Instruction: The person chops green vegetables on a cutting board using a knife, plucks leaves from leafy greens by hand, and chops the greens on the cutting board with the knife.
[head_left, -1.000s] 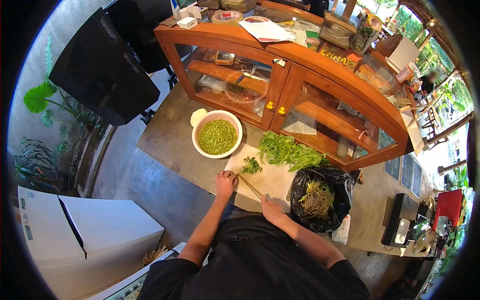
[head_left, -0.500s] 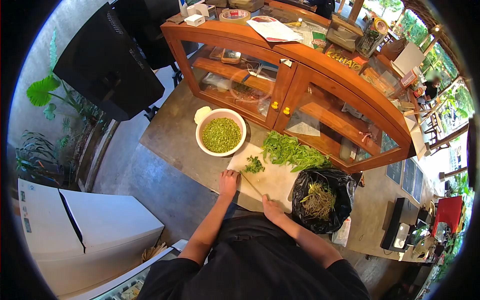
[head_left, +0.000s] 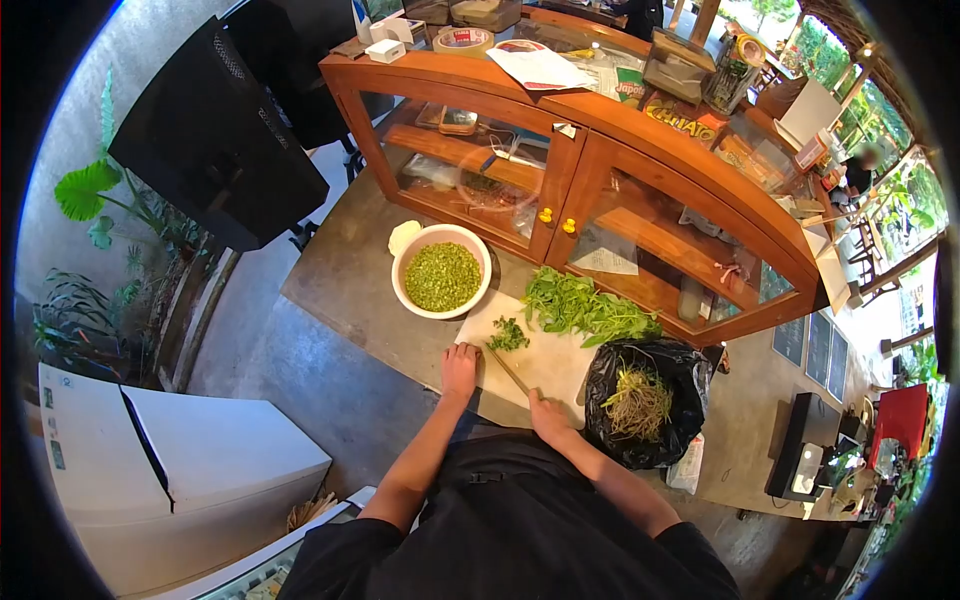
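Observation:
A whitish cutting board lies on the counter in front of me. In my right hand is the handle of a knife, its blade slanting up and left across the board. My left hand is closed at the board's left edge, fingers curled on it near the knife tip. Just beyond the blade sits a small heap of chopped greens. Uncut leafy greens spread over the board's far edge. Left of them, a pale bowl holds chopped green pieces.
A black plastic bag with roots and stems stands right of the board. Behind the counter rises a wooden glass-door cabinet. A white fridge is at lower left, a black speaker at upper left.
The knife has shifted slightly, its blade now showing more of its side. My left hand has moved slightly right, and the view has tilted a little.

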